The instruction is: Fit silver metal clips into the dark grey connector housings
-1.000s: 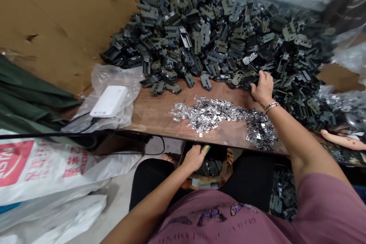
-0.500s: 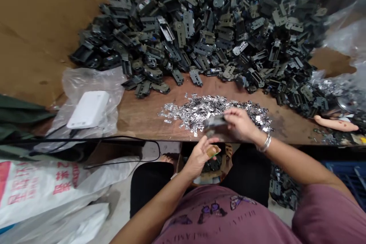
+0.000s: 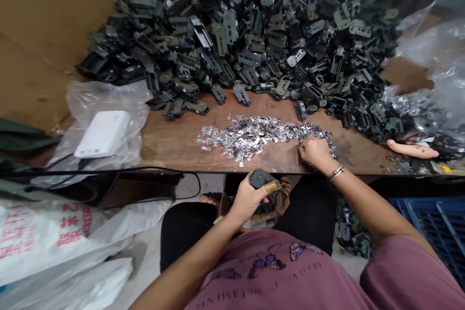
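My left hand (image 3: 250, 197) is closed around a dark grey-green plastic housing (image 3: 258, 179), held just off the table's front edge above my lap. Yellowish tape wraps the thumb, which presses against the part. At the right side of a heap of small shiny metal pieces (image 3: 250, 136), my right hand (image 3: 314, 151) rests on the tabletop with its fingers curled and pinched together. Whatever lies between those fingertips is hidden. A large mound of similar dark plastic housings (image 3: 250, 43) fills the back of the table.
A white box-shaped device (image 3: 102, 134) with a black cable sits on clear plastic at the left. Toward the right edge lie a flesh-coloured object (image 3: 412, 149) and plastic bags (image 3: 432, 58). Below stand a blue crate (image 3: 432, 223) and a carton of dark parts (image 3: 271, 206) between my knees.
The housing has passed from my right hand to my left, which has closed on it. My right hand has moved right and down to the metal pieces. The view has shifted slightly.
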Demonstrator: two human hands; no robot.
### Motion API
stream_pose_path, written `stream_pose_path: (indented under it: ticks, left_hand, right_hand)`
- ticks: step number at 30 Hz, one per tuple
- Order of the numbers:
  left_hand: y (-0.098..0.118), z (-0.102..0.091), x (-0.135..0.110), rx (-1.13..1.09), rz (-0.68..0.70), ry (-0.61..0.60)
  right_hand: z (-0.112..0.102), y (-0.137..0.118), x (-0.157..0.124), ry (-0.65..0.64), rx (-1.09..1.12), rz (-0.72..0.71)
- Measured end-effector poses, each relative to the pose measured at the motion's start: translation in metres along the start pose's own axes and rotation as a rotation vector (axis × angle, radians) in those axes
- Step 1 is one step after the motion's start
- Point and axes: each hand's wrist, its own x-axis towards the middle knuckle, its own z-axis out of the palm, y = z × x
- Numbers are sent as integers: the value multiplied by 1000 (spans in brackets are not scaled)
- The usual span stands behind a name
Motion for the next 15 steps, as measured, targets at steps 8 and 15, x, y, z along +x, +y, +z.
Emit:
stream_pose_path:
  ticks: [8,15]
  left_hand:
    - [7,-5,9,116,215,105]
    - [5,-5,18,226,295,147]
  right_hand:
    - [-3,-36,-34,145,578,-308]
    - [-6,-59,-42,173,643,-494]
